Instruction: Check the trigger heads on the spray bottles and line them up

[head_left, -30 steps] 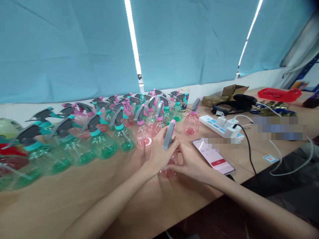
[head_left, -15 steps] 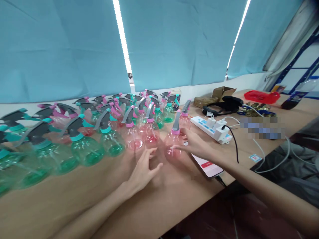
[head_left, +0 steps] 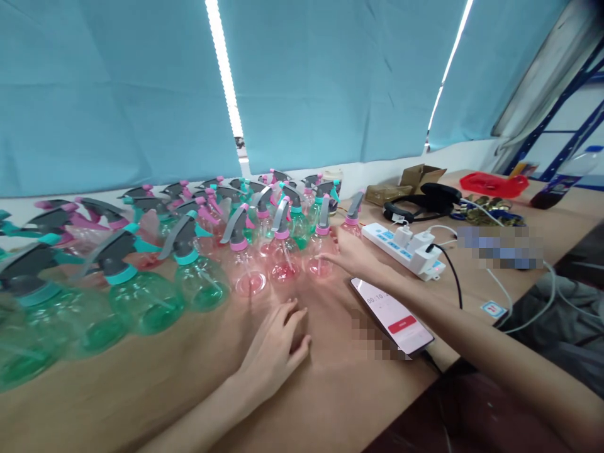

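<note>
Many small spray bottles stand in rows on the wooden table point(head_left: 141, 390): green ones with teal collars point(head_left: 141, 296) at the left, pink ones point(head_left: 250, 270) toward the middle. My right hand point(head_left: 352, 255) reaches forward and its fingers touch the side of a pink spray bottle point(head_left: 321, 251) with a grey trigger at the end of the front row. My left hand point(head_left: 278, 346) rests flat on the table in front of the pink bottles, fingers stretched out, holding nothing.
A phone point(head_left: 391, 314) with a lit timer screen lies just right of my hands, plugged in by a black cable. Behind it sit a white power strip point(head_left: 406, 245), black headphones point(head_left: 425, 201), a cardboard box point(head_left: 422, 173) and a red tray point(head_left: 495, 184). Blue blinds cover the window.
Both hands held the pink bottle near the phone a second ago. My right hand pushed it forward into the row of pink bottles. My left hand let go and dropped flat onto the table.
</note>
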Demonstrator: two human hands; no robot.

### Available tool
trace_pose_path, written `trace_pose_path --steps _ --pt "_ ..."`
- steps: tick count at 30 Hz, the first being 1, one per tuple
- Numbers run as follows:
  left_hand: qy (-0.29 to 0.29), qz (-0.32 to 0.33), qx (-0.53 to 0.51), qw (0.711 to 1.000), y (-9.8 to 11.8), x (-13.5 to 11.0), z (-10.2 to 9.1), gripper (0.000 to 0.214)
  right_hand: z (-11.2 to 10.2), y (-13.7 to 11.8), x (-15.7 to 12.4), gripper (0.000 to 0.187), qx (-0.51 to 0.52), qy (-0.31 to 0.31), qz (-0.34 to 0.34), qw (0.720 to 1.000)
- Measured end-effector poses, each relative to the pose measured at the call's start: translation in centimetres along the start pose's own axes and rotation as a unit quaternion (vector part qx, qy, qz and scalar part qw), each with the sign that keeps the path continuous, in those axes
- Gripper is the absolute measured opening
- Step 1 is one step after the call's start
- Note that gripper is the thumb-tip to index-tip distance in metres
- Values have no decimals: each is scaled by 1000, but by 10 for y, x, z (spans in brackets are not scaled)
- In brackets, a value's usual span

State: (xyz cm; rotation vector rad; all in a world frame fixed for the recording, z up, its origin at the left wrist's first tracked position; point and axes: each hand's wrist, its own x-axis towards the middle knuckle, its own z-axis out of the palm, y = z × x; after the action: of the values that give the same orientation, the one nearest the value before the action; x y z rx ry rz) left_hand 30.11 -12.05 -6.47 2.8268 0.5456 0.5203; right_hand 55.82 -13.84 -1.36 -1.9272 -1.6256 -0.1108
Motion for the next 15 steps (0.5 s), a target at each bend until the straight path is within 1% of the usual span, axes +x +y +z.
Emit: trace_pose_path --steps 5,9,12,15 --pt "-9 1 26 1000 -1 -1 1 35 3 -4 13 50 1 -2 0 1000" --pt "-14 5 37 999 -1 0 1 36 5 -5 16 53 6 -3 5 1000" --pt "-10 7 39 999 -2 1 1 35 4 -4 11 56 37 2 9 999" --pt "-8 8 40 999 -2 2 -1 35 -6 -2 -2 57 91 17 7 996"
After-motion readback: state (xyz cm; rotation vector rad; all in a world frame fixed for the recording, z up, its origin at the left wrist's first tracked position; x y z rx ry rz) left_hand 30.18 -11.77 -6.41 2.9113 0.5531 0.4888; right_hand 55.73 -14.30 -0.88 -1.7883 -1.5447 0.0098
